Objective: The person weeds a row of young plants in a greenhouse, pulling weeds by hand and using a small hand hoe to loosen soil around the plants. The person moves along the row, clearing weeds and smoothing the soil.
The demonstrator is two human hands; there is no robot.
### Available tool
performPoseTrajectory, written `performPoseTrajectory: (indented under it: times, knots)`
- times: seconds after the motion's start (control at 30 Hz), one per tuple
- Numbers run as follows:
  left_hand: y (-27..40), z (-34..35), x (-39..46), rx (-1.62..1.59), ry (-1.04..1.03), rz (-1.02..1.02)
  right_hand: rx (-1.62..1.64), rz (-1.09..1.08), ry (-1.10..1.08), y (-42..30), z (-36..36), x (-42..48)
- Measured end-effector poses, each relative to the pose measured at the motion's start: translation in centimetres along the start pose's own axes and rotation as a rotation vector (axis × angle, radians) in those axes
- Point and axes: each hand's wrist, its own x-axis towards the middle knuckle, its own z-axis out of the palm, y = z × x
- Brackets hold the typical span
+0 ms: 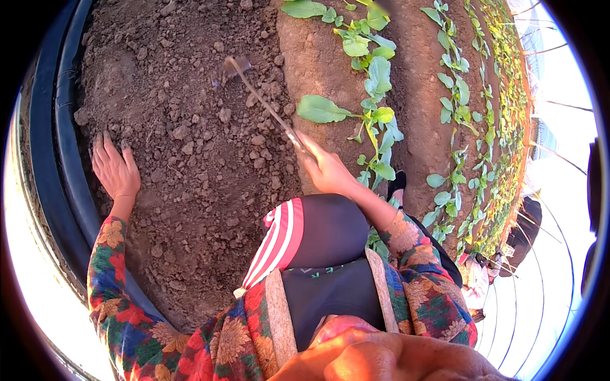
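My right hand (329, 169) grips the thin handle of a small hand hoe or rake (264, 102). The tool reaches up and left, its metal head blurred over the loose, clumpy soil (200, 157). Palm down, my left hand (116, 166) rests on that soil at the left, holding nothing, with thumb and fingers somewhat apart. Just left of it runs a black pipe or rolled plastic tube (71, 124). Leafy green plants (369, 112) grow in a row to the right of my right hand.
More rows of seedlings (455, 90) continue to the right, beyond a furrow. My bent knee (329, 228) in dark cloth is near the plant row. Bare arched rods (555, 147) line the far right. Partly visible at the right edge is another person (476, 281).
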Motion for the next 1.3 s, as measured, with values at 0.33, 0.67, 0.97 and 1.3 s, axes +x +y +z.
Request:
performPoseTrajectory:
  times: [0.33,0.67,0.97,1.3]
  knots:
    - [0.3,0.6,0.1,-0.020,0.001,-0.004,0.051,-0.206,0.139,-3.3,0.9,11.5]
    - [0.7,0.1,0.4,-0.043,0.005,-0.002,0.193,-0.145,0.148,-5.3,-0.7,15.2]
    - [1.7,-0.6,1.2,-0.099,0.000,-0.007,0.135,-0.205,0.279,-10.9,-6.9,27.9]
    - [0.9,-1.5,0.5,-0.108,-0.027,-0.033,0.233,-0.153,0.121,-10.5,-1.7,23.2]
